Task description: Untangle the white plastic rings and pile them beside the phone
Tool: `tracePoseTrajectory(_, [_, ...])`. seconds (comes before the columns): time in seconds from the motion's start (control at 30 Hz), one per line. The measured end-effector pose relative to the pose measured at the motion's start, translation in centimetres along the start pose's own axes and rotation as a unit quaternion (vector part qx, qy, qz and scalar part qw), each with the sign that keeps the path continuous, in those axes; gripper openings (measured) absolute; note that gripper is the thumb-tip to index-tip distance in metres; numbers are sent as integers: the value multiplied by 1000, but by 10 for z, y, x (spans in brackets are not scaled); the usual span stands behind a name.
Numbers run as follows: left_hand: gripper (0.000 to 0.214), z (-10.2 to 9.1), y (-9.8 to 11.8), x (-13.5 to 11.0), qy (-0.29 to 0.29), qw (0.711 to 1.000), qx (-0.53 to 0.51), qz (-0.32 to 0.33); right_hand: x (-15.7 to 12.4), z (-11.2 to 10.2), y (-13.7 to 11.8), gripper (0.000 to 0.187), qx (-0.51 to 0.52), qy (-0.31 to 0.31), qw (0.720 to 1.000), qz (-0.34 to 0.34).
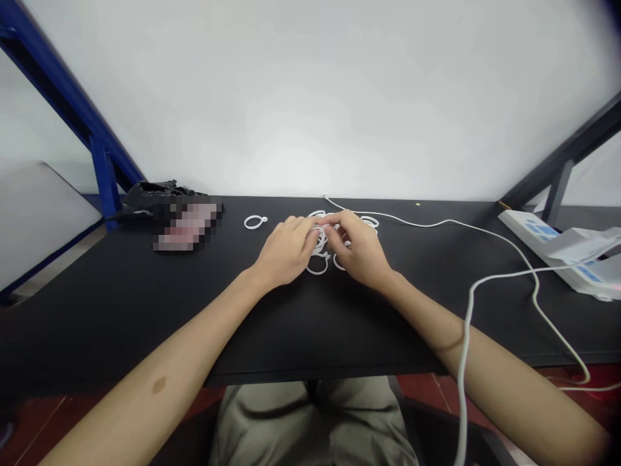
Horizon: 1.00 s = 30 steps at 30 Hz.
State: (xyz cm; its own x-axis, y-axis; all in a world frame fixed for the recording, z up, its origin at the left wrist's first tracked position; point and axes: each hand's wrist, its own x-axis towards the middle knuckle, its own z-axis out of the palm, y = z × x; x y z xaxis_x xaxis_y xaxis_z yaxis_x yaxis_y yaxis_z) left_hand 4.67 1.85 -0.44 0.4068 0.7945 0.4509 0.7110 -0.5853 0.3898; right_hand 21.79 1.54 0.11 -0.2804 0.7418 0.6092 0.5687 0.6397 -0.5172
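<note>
On table point(145, 304), both hands pinching white rings point(320, 249)

Both forearms bare, no sleeves in view; left hand point(286, 249) and right hand point(361, 252) ungloved; khaki-grey trousers point(310, 421) on the lap.

A single head-worn view looks forward and down from above the seated person's lap, facing a black table point(145, 310) set against a white wall point(310, 97). It sits close: both forearms run in from the bottom corners and meet near the centre. Wide-angle bending curves the table's edges, and the top right corner looks blurred, perhaps vignetted
</note>
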Motion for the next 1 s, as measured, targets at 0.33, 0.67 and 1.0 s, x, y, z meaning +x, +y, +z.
tracePoseTrajectory(0.33, [43, 0, 0, -1, 0, 1000, -23, 1, 1, -2, 1, 19, 21, -6, 998, 53])
tracePoseTrajectory(0.67, [40, 2, -1, 0, 14, 999, -25, 33, 4, -9, -2, 16, 8, -11, 999, 35])
tracePoseTrajectory(1.0, [39, 2, -4, -1, 26, 999, -24, 42, 3, -8, 0, 16, 14, -10, 1000, 23])
